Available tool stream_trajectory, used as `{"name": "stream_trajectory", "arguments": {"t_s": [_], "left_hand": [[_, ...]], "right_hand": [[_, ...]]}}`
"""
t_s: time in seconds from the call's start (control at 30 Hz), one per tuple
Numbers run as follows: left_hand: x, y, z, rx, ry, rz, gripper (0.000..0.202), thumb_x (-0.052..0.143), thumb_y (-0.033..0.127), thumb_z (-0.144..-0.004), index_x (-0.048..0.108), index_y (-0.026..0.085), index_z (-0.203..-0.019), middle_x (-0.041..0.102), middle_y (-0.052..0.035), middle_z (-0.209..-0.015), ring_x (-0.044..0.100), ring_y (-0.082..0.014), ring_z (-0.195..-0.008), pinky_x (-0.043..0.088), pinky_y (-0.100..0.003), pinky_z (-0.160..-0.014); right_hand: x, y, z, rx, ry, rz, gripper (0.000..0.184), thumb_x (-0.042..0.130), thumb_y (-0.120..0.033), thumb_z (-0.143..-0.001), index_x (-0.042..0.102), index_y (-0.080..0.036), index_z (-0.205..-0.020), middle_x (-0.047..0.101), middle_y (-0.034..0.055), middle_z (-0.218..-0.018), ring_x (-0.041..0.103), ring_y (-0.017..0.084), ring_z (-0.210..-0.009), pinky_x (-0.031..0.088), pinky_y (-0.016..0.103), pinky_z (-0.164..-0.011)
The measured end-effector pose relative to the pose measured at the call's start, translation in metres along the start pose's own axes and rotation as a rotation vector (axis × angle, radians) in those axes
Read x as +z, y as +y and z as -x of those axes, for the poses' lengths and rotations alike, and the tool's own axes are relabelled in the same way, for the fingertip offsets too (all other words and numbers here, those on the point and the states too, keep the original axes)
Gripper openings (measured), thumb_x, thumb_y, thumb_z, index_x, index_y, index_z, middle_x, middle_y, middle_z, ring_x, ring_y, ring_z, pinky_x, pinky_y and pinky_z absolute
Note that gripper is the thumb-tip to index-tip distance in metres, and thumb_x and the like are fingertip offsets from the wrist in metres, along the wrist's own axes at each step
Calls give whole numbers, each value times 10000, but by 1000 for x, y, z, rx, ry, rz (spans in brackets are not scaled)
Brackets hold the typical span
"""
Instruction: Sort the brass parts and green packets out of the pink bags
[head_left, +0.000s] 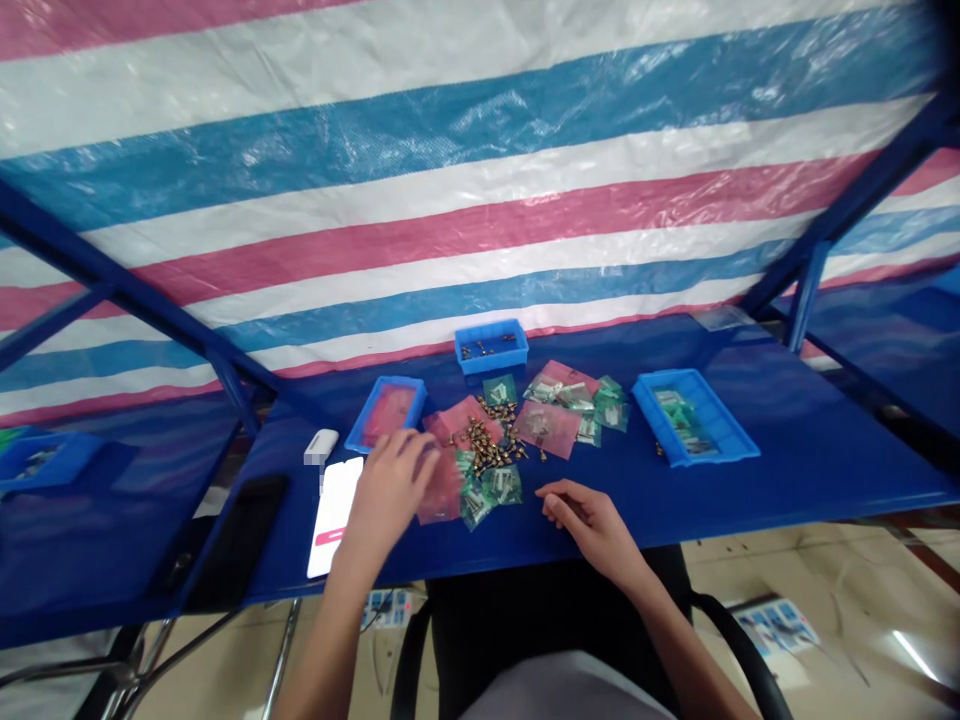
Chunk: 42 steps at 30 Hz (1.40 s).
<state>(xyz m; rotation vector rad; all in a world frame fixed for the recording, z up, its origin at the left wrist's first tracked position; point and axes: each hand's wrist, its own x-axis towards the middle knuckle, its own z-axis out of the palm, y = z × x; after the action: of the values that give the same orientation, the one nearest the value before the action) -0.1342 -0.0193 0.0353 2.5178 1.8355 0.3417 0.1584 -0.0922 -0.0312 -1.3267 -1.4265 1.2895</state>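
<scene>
Left hand (388, 495) arched, fingers curled over pink plastic bag (442, 492), grip unclear. Right hand (589, 525) empty, relaxed on blue desk (825, 470), loosely curled near brass parts (484, 445).

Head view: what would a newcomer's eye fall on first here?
A pink, white and blue striped tarpaulin fills the top of the view, behind the blue table. Mid-table, a heap of small brass-coloured parts lies among pink and green plastic bags, with a blue tray just beyond. The left hand is over a pink bag, and the right hand lies nearby on the table.
</scene>
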Motion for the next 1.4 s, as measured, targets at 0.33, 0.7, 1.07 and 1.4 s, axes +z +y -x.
{"name": "stream_trajectory", "arguments": {"t_s": [0.33,0.7,1.07,1.4], "left_hand": [[59,9,34,-551,63,159,537,607,477,-853,595,110,-1245,690,-136,-1001,601,-325,-980,446,-454,-916],[57,-2,39,-681,179,553,256,562,447,-856,666,217,-894,704,-35,-828,655,-207,-771,468,-305,-707],[27,58,44,-697,267,1205,299,556,533,-895,500,246,-957,319,97,-532,306,-89,-431,228,-202,-429],[32,98,45,-583,72,1342,417,563,530,-907,537,259,-1223,544,38,-709,481,-111,-590,382,-204,-552]], "right_hand": [[8,-3,-3,-33,32,185,314,517,-473,-963,702,-236,-1054,706,44,-896,653,195,-793,501,278,-694],[7,-3,-1,-71,44,184,317,518,-475,-959,704,-235,-1049,712,51,-899,657,201,-788,497,289,-701],[24,-10,-3,-10,-1,-92,365,552,-501,-934,628,-218,-1150,650,39,-837,623,165,-734,485,234,-556],[41,-17,-1,51,-126,-270,341,589,-519,-912,608,-179,-891,566,-17,-744,405,64,-514,355,191,-458]]}}
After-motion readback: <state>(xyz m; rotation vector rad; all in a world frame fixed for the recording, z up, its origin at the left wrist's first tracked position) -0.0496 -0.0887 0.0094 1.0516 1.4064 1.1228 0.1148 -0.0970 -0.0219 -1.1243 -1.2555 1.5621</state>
